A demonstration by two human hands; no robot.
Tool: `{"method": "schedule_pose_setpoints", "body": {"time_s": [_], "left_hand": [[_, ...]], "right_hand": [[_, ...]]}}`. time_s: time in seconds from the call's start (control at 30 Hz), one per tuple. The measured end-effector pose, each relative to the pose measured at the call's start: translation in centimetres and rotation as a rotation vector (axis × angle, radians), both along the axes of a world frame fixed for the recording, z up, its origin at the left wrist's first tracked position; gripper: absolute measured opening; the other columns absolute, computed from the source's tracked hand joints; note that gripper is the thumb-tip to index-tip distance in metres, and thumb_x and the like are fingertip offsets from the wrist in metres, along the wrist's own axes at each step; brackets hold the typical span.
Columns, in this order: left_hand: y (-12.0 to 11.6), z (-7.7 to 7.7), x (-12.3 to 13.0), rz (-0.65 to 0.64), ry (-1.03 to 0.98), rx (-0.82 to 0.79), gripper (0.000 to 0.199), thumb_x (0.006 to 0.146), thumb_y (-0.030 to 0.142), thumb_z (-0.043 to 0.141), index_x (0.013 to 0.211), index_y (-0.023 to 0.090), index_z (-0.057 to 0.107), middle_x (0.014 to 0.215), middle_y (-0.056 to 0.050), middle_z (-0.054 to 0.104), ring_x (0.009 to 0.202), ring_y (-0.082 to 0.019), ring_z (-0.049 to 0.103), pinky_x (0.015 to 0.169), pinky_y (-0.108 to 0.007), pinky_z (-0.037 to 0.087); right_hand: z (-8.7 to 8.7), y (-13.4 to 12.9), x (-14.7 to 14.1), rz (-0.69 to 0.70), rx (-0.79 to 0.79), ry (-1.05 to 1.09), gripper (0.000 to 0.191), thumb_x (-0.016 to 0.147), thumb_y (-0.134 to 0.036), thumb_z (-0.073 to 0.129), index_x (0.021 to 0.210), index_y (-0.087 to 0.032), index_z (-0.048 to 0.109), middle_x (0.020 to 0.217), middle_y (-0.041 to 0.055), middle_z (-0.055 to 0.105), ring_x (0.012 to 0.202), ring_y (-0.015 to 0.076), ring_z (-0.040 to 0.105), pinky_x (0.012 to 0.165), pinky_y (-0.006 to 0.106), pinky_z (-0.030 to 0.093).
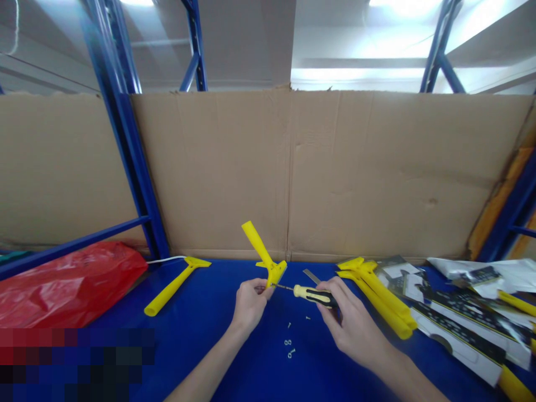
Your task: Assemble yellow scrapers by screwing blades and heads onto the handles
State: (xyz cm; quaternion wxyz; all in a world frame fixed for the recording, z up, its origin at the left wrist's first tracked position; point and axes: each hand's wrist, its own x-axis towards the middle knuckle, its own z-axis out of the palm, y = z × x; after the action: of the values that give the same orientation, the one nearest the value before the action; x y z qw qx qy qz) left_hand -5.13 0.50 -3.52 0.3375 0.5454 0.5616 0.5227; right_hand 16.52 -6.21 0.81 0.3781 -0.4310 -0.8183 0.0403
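Note:
My left hand (250, 304) is closed around the head end of a yellow plastic scraper (274, 271), whose round handle points up and to the left. In my right hand (349, 318) is a screwdriver (314, 294) with a cream and black handle. Its shaft points left, and the tip meets the scraper's head near my left fingers. Behind the screwdriver a flat metal blade (310, 276) shows in part; whether it lies on the table or is held I cannot tell. Several small screws and nuts (288, 342) lie on the blue table between my forearms.
Another yellow scraper (171, 287) lies at the left, by a red plastic bag (79, 285). More yellow scrapers (377, 293) are stacked at the right, beside black and white packages (460, 329). A cardboard wall (226, 167) and blue rack posts (140, 151) stand behind the blue table (196, 346).

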Motion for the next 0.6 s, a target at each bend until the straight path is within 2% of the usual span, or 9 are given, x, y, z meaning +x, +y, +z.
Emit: {"method": "schedule_pose_setpoints", "body": {"time_s": [0.23, 0.37, 0.43, 0.5, 0.6], "left_hand": [[0.0, 0.0, -0.2, 0.024, 0.065, -0.018, 0.008, 0.061, 0.016, 0.069, 0.069, 0.015, 0.071, 0.071, -0.006, 0.073, 0.068, -0.02, 0.067, 0.064, -0.026, 0.049], [-0.2, 0.1, -0.1, 0.045, 0.157, -0.033, 0.008, 0.066, 0.014, 0.065, 0.07, 0.016, 0.071, 0.074, -0.007, 0.074, 0.072, -0.021, 0.067, 0.067, -0.026, 0.048], [-0.4, 0.2, 0.0, 0.053, 0.172, -0.044, 0.008, 0.066, 0.014, 0.064, 0.069, 0.016, 0.071, 0.075, -0.007, 0.074, 0.072, -0.021, 0.068, 0.067, -0.026, 0.047], [-0.5, 0.3, 0.1, 0.055, 0.166, -0.047, 0.008, 0.066, 0.014, 0.064, 0.07, 0.017, 0.071, 0.075, -0.006, 0.074, 0.071, -0.021, 0.068, 0.065, -0.026, 0.047], [-0.6, 0.5, 0.2, 0.051, 0.151, -0.023, 0.008, 0.067, 0.016, 0.063, 0.07, 0.018, 0.071, 0.073, -0.005, 0.074, 0.069, -0.021, 0.067, 0.062, -0.025, 0.046]], "right_hand": [[0.1, -0.1, -0.2, -0.039, 0.013, 0.003, 0.012, 0.089, -0.023, 0.044, 0.098, -0.022, 0.051, 0.091, 0.0059, 0.063, 0.058, 0.0137, 0.058, 0.058, 0.029, 0.05], [-0.3, -0.1, -0.5, -0.084, 0.048, 0.036, 0.019, 0.087, -0.027, 0.047, 0.104, -0.02, 0.053, 0.093, 0.0078, 0.068, 0.073, 0.0188, 0.066, 0.066, 0.031, 0.053], [-0.4, -0.2, -0.7, -0.093, 0.018, 0.066, 0.02, 0.087, -0.029, 0.046, 0.103, -0.021, 0.055, 0.085, 0.0061, 0.07, 0.068, 0.0187, 0.067, 0.06, 0.029, 0.052], [-0.3, -0.3, -1.0, -0.117, -0.051, 0.113, 0.021, 0.088, -0.033, 0.045, 0.1, -0.021, 0.057, 0.069, 0.0027, 0.069, 0.054, 0.0176, 0.064, 0.048, 0.026, 0.048], [-0.1, -0.3, -1.4, -0.182, -0.185, 0.236, 0.028, 0.09, -0.04, 0.04, 0.089, -0.02, 0.06, 0.047, -0.0025, 0.057, 0.039, 0.0157, 0.055, 0.037, 0.024, 0.039]]}}
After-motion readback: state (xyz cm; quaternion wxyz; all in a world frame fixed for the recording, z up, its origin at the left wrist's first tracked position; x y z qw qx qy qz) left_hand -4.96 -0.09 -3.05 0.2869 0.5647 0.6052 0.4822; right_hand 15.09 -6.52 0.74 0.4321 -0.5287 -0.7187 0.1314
